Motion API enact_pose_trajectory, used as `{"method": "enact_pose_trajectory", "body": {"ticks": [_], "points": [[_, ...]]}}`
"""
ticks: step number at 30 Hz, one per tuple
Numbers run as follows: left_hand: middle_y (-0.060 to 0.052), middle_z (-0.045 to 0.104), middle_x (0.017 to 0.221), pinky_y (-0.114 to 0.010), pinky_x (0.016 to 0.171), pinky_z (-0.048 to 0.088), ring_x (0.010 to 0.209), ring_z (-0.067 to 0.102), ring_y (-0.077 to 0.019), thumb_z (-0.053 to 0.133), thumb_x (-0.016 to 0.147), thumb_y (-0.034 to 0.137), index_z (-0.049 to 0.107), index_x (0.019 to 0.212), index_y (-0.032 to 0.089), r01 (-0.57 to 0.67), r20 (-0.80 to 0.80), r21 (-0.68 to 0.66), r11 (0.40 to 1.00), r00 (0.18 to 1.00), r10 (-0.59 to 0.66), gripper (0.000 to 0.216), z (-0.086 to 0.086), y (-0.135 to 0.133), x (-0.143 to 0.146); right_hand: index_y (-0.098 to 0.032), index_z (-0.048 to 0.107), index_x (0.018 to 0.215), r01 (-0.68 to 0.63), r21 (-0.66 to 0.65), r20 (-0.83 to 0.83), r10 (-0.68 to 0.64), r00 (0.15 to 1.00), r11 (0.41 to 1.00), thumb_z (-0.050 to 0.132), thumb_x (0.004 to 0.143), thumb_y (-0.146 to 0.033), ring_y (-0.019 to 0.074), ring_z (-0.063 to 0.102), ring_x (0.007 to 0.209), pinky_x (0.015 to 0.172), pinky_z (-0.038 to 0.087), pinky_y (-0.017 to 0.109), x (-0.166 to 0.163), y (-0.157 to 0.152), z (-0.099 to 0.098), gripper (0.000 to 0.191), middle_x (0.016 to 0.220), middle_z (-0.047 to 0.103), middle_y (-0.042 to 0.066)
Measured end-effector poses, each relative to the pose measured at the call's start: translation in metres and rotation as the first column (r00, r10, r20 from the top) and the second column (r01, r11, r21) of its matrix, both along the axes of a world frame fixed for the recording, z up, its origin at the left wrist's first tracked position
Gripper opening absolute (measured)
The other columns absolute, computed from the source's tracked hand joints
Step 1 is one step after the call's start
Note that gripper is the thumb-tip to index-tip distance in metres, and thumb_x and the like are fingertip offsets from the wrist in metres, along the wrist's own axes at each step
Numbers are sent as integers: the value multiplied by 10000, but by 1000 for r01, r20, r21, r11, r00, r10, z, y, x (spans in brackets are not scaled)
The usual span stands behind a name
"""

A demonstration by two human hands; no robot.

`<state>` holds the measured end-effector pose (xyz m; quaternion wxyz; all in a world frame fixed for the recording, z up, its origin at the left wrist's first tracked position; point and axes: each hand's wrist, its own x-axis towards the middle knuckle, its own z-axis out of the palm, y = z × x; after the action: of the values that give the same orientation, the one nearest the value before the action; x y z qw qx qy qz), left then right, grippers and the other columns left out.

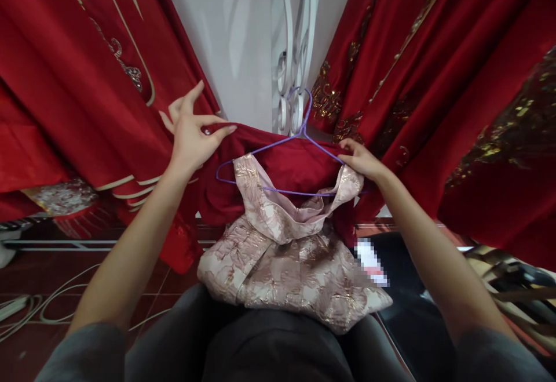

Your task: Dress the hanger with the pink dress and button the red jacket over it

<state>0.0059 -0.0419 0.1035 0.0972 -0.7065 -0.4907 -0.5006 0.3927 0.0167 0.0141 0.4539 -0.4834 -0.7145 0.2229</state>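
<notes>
My left hand (189, 135) pinches the top edge of a dark red cloth (282, 164) between thumb and forefinger, its other fingers raised. On the other side, my right hand (361, 159) has its fingers closed at the cloth's top corner, close to the dress's shoulder strap. A purple wire hanger (278, 145) lies in front of the red cloth, its hook pointing up. From it hangs a pink and gold brocade dress (282, 266), with wide straps over the hanger arms and its skirt across my lap.
Red gowns with sequins and gold trim hang at left (130, 34) and right (417, 63). White metal scrollwork (286, 34) stands ahead. A white cable (47, 306) lies on the floor at left. A black surface (406, 289) is at right.
</notes>
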Motion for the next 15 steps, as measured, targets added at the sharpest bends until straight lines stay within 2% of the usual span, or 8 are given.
{"method": "enact_pose_trajectory", "body": {"ticks": [4,7,11,15], "points": [[50,399,1487,-662,1133,-14,1363,274,-361,730,704,535,714,840,238,-42,46,-74,996,998,45,327,-11,8,0,-228,470,825,119,257,117,-154,981,959,582,550,-140,185,507,782,776,445,347,16,-10,12,310,843,529,7],[50,405,1482,-631,1151,35,1359,279,-357,740,708,504,707,836,248,-45,47,-95,994,998,50,287,-18,12,-2,-206,535,859,214,346,216,-300,929,913,581,540,-68,212,510,844,814,431,381,29,-19,21,350,930,524,60],[46,420,1467,-617,1150,84,1349,284,-353,729,725,486,699,864,253,-67,38,-78,995,997,70,273,-26,17,-13,-168,609,794,348,270,372,-430,823,898,569,568,-11,180,506,756,761,420,375,52,-32,35,278,950,552,100],[7,451,1444,-603,1136,144,1326,311,-349,710,742,484,694,902,243,-47,-12,-85,995,999,46,290,-36,15,-21,-219,695,763,489,187,509,-509,694,852,630,622,-48,227,533,715,735,404,425,67,-55,49,231,703,592,64]]}}
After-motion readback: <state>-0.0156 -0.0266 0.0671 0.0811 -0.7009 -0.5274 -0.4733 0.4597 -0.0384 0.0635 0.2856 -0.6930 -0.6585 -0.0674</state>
